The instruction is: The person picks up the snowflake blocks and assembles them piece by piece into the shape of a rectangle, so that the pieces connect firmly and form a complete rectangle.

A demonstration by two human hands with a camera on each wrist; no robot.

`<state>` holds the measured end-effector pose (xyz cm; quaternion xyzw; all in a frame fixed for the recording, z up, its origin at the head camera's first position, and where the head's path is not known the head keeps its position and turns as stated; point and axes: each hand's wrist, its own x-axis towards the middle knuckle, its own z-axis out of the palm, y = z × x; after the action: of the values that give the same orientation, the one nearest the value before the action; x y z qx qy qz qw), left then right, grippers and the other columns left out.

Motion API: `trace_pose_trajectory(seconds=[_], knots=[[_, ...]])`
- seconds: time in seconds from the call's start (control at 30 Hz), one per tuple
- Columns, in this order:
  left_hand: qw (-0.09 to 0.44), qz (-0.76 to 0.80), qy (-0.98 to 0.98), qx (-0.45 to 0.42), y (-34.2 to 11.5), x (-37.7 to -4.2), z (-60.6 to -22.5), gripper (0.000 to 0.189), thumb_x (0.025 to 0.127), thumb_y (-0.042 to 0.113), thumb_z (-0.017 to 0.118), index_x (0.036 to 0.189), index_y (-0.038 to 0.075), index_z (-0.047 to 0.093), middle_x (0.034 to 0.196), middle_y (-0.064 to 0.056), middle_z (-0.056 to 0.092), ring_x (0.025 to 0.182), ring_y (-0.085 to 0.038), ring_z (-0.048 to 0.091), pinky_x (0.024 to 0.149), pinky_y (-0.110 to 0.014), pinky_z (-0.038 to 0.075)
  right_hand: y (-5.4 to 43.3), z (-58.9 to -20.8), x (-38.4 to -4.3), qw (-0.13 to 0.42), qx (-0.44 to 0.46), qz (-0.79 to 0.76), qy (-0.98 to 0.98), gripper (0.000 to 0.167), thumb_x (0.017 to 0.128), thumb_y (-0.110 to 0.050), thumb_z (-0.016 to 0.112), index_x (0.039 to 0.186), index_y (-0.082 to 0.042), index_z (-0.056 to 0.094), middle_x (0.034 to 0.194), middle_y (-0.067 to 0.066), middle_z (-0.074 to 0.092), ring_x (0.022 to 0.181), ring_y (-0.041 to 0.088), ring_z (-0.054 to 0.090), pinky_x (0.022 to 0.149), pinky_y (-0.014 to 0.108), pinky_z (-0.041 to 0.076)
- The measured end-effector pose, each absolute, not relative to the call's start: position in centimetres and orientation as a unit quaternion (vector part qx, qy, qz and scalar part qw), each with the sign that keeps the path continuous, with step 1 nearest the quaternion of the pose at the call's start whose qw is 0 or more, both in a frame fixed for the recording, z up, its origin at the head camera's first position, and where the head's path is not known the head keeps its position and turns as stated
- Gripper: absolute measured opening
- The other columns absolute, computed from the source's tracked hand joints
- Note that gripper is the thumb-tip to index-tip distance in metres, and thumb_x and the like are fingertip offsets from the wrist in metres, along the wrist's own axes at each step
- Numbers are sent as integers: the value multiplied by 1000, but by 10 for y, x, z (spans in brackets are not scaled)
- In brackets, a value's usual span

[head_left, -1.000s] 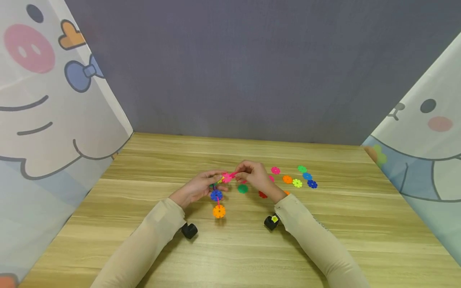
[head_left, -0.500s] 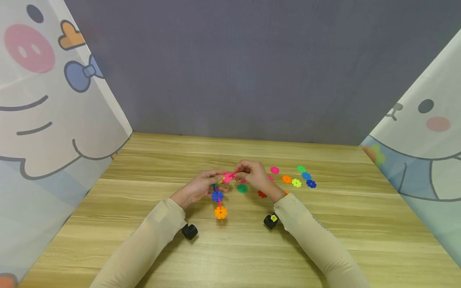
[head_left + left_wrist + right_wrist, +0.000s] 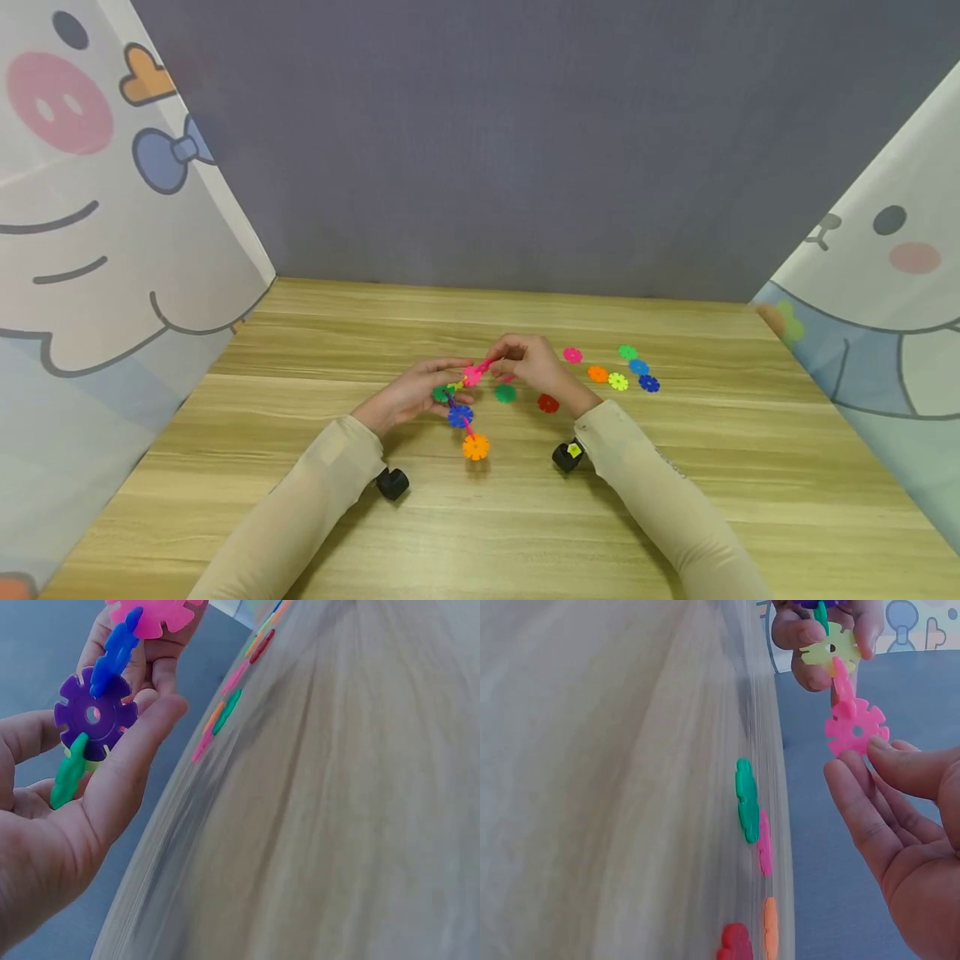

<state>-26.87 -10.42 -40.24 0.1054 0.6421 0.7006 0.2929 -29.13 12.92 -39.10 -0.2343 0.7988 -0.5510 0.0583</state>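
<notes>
Both hands hold a chain of interlocked, notched plastic discs above the table. My left hand (image 3: pixel 408 396) grips it near the yellow disc (image 3: pixel 832 651), fingers and thumb on either side. My right hand (image 3: pixel 534 367) pinches the edge of the pink disc (image 3: pixel 857 727) at one end; a second pink disc (image 3: pixel 843 684) joins it to the yellow one. Below the left hand hang the green disc (image 3: pixel 442 393), purple disc (image 3: pixel 94 712), blue disc (image 3: pixel 461 416) and, lowest, an orange disc (image 3: pixel 476 447).
Several loose discs lie flat to the right, among them a green one (image 3: pixel 506 393), a red one (image 3: pixel 548 403), an orange one (image 3: pixel 597 374) and a dark blue one (image 3: pixel 649 383). A grey panel (image 3: pixel 510 167) stands behind the wooden table (image 3: pixel 480 533).
The hanging end with the blue and orange discs has swung right and slightly toward the front. More of the green disc shows by the left hand. Both hands stay nearly in place.
</notes>
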Motion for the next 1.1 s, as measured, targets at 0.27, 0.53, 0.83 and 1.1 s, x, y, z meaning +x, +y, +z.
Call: trace_pose_trajectory(seconds=[0.27,0.53,0.83,1.1], knots=[[299,704,636,102,-108,-271,-406,49,106,14,45,150,-4,35,135,-30,54,96,-18,69,63,-26,58,134,-393,-293,59,-206,-523,825,36,88,4,72,122,9,61,95,15,69,80,25,68,70,35,61],[272,692,663,85,-108,-271,-410,49,102,14,49,147,-2,41,132,-23,58,96,-19,69,64,-33,58,145,-392,-293,105,-188,-462,860,29,82,-3,80,106,5,65,83,9,67,62,21,65,58,34,59],[258,687,675,74,-106,-270,-409,48,98,12,43,145,1,44,111,-16,66,86,-17,68,78,-51,55,145,-395,-291,161,-191,-392,885,39,78,-11,86,105,2,61,77,8,60,55,18,62,55,32,58],[265,668,691,76,-106,-269,-407,54,97,18,46,151,8,42,116,-15,67,75,-15,60,64,-38,54,133,-390,-289,172,-167,-346,907,40,76,-3,86,109,-1,62,76,7,54,53,16,54,51,27,52]])
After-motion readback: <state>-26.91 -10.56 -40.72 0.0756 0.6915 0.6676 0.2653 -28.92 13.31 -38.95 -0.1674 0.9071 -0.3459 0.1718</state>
